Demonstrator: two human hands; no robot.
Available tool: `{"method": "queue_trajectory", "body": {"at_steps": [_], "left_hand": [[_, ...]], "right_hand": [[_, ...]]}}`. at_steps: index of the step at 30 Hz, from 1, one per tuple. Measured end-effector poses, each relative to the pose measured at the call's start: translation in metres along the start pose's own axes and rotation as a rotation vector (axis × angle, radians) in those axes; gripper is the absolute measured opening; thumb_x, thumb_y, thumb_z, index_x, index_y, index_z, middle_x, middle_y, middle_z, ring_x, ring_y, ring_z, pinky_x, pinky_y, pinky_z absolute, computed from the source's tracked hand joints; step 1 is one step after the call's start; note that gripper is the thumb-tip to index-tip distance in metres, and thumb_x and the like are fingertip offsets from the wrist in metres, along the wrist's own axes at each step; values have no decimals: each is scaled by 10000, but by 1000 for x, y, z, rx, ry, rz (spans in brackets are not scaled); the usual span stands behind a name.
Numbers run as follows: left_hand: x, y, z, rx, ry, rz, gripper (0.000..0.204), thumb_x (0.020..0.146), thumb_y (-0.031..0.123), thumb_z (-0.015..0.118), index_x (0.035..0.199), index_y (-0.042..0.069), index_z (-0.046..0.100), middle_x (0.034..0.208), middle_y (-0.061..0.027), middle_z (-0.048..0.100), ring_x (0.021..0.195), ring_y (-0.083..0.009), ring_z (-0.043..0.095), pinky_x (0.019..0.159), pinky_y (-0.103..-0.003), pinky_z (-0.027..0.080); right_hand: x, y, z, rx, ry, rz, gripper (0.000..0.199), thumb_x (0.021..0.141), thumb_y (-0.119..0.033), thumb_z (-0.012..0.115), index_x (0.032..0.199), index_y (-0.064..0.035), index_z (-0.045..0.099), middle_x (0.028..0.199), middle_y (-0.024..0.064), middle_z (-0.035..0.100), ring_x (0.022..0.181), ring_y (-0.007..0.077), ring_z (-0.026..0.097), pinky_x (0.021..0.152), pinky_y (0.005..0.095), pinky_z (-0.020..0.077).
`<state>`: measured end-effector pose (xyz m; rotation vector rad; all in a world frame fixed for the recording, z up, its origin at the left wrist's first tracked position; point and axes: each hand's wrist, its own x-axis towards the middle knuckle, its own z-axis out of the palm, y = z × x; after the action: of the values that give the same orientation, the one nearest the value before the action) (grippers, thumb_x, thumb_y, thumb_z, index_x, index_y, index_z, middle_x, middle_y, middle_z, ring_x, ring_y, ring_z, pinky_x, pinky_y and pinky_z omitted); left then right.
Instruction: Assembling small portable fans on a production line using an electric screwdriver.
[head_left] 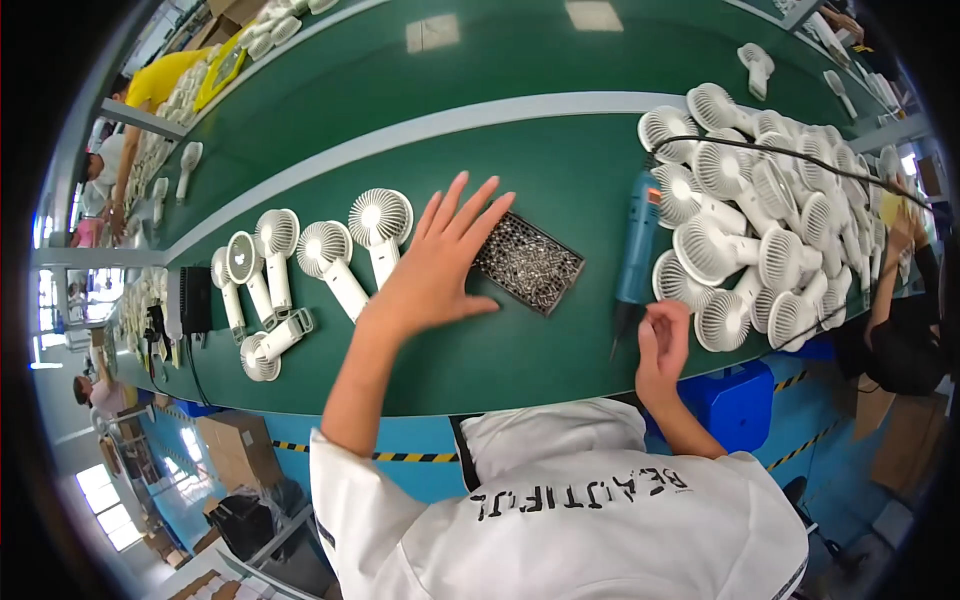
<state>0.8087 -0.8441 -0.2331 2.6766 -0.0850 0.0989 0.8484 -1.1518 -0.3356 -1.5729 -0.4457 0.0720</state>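
My left hand (pixel 436 262) is open with fingers spread, its fingertips over the left edge of a dark tray (pixel 573 283) full of small metal screws (pixel 530 262). Nothing shows in that hand. A blue electric screwdriver (pixel 637 235) with a black cord is to the right of the tray, its thin bit toward me. My right hand (pixel 664 352) is beside the screwdriver's lower end, fingers curled in toward the thumb; whatever they may hold is hidden. Just left of my left hand are white handheld fans (pixel 381 225), several of them laid out in a loose group.
A large pile of white handheld fans (pixel 765 225) covers the right of the green table (pixel 480 370). A pale raised strip (pixel 480 113) crosses behind. A blue stool (pixel 735 405) is below the front edge. Other people work at both sides; a yellow sleeve (pixel 165 78) shows far left.
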Motion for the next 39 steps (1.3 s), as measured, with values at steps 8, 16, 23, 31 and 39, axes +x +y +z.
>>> {"method": "queue_trajectory", "body": {"at_steps": [8,16,23,31,39], "left_hand": [[3,-17,23,54,-57,62,849,604,336,861,1314,58,487,1295,-156,502,1243,-361,442,1097,-457,333],[-15,29,60,303,198,-362,935,723,661,688,1262,-78,493,1149,-235,538,1059,-367,518,925,-447,437],[-38,47,69,169,136,-298,1109,716,590,743,1440,-91,251,1209,-256,480,1089,-406,519,904,-432,471],[-48,59,81,-7,184,-227,1056,699,303,832,1471,-34,195,1184,-225,481,997,-404,571,828,-439,499],[-38,77,90,62,314,-230,1007,673,343,836,1405,-74,286,1057,-249,588,951,-403,592,777,-458,485]], "right_hand": [[6,-7,5,-106,9,-75,289,900,-4,557,1184,4,503,1101,76,490,951,141,491,839,250,422],[30,-39,35,-833,34,-139,650,873,-221,640,1421,-31,345,1368,242,444,1189,401,512,927,436,474],[49,-19,45,-881,60,-120,743,856,-244,646,1452,-14,267,1376,216,456,1159,407,540,890,459,496],[50,-16,36,-461,76,-86,755,767,-143,656,1429,8,325,1162,187,535,989,300,575,863,373,475],[27,-70,-9,388,-92,87,395,813,-38,573,1190,8,466,736,85,570,624,147,555,593,281,467]]}}
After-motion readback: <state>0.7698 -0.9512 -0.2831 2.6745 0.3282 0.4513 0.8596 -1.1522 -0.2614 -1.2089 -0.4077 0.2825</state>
